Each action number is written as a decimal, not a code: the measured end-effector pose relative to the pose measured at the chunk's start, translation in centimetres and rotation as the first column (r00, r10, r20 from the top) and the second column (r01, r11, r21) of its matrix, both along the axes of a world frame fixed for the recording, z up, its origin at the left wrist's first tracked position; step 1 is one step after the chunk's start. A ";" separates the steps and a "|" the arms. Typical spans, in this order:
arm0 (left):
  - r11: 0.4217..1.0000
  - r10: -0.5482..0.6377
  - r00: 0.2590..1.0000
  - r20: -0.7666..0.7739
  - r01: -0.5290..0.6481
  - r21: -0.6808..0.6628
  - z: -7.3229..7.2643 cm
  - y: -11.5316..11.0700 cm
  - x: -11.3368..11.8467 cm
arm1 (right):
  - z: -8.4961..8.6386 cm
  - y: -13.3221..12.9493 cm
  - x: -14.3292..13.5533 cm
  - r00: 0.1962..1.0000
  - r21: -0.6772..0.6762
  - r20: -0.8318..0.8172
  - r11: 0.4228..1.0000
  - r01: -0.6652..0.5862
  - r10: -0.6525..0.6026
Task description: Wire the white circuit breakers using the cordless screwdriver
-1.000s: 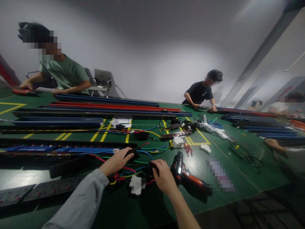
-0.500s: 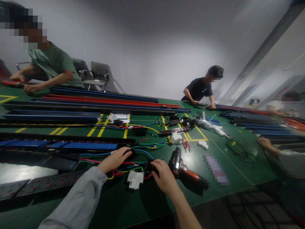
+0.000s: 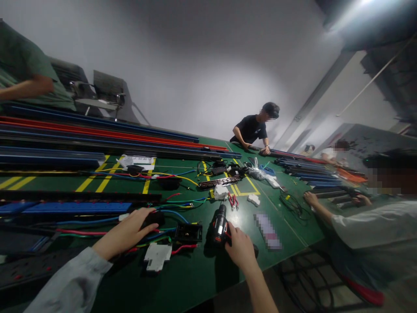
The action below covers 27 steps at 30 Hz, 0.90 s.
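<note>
My right hand (image 3: 240, 247) is closed round the handle of a black and orange cordless drill (image 3: 220, 226) lying on the green table, its chuck pointing away from me. My left hand (image 3: 135, 228) has thumb and fingers round a black rounded part (image 3: 153, 220) among coloured wires; the palm hides some of it. Between the hands lies a small black rectangular housing (image 3: 189, 233). A white circuit breaker (image 3: 157, 256) sits nearer to me, with a red wire (image 3: 184, 248) on its right side.
Long blue and red metal profiles (image 3: 130, 134) cross the table's far side. Red-handled terminals or clips (image 3: 233, 201) and white breakers (image 3: 221, 191) lie beyond the drill. A black socket strip (image 3: 35, 269) is at near left. Co-workers (image 3: 252, 130) work across and at right (image 3: 374, 230).
My right hand has left the black housing and moved right onto the drill handle. My left hand stays at the black part by the wires. The view has swung right.
</note>
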<state>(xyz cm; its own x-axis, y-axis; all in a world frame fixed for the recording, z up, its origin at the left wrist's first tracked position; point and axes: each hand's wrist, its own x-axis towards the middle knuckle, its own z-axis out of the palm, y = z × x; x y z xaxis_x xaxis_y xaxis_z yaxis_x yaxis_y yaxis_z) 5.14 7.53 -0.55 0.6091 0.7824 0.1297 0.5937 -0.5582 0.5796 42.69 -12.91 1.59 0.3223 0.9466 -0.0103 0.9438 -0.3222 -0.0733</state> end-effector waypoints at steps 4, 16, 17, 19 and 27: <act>0.994 0.035 0.991 0.132 -0.048 0.097 0.8 -1.0 -0.2 | 0.7 0.2 -0.9 0.999 0.006 0.025 0.999 0.048 -0.048; 0.781 0.240 0.640 0.730 0.319 -0.537 4.8 -12.3 10.2 | 2.5 -6.0 -6.8 0.542 0.398 -0.827 0.836 0.377 0.149; 0.726 0.278 0.579 0.767 0.396 -0.562 4.7 -13.2 11.4 | 2.3 -6.3 -7.6 0.502 0.377 -0.853 0.837 0.397 0.146; 0.627 0.332 0.516 0.790 0.505 -0.593 4.7 -14.5 12.8 | 1.7 -6.6 -9.0 0.427 0.337 -0.892 0.849 0.406 0.149; 0.560 0.314 0.378 0.871 0.667 -0.491 5.6 -16.3 10.5 | -1.8 -6.4 -13.1 0.176 0.218 -0.966 0.966 0.143 0.192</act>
